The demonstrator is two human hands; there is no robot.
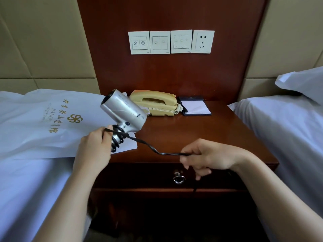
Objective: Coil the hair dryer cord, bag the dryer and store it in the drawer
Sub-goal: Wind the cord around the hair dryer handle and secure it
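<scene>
The left hand [92,145] grips the dryer [122,112] by its handle above the nightstand's [218,130] left front, the handle mostly hidden under fingers and black turns of cord [167,153]. From there the cord runs right to the right hand [208,156], which pinches it. Its tail drops behind that hand and fades against the dark, closed drawer [139,175], the plug not visible. The white bag [52,119] lies flat on the left bed, its near corner covered by the left hand.
</scene>
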